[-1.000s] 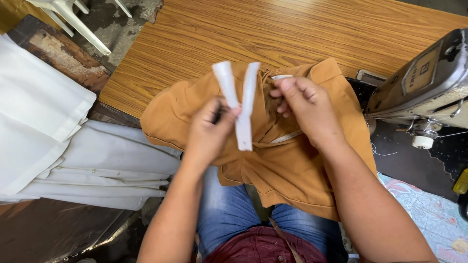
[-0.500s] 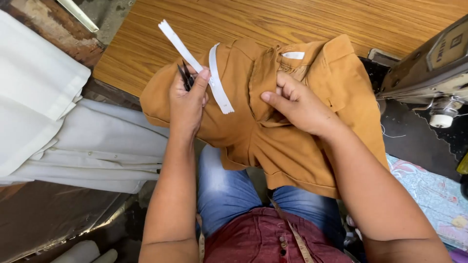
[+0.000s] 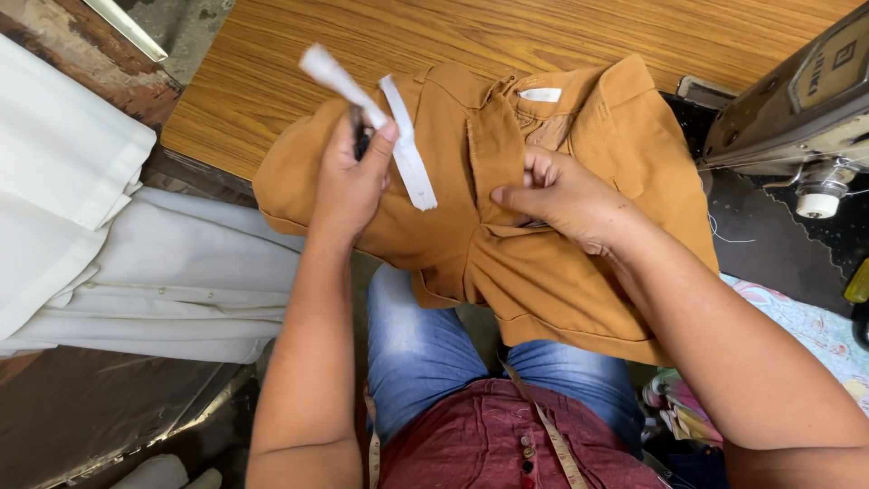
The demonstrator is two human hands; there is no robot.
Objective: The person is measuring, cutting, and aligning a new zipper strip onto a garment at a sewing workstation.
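At centre frame the left hand pinches a white zipper and a small dark tool above the brown trousers, which lie on the wooden table; the right hand presses closed on the fly. The loosely pinched zipper could slip free, or the tool could snag the cloth. No container shows anywhere in the frame.

white strip end blurred, sewing machine cropped

My arms are bare to past the elbow, no sleeves showing on my left hand or right hand — below them faded blue jeans, a dark red buttoned top, a tape measure.
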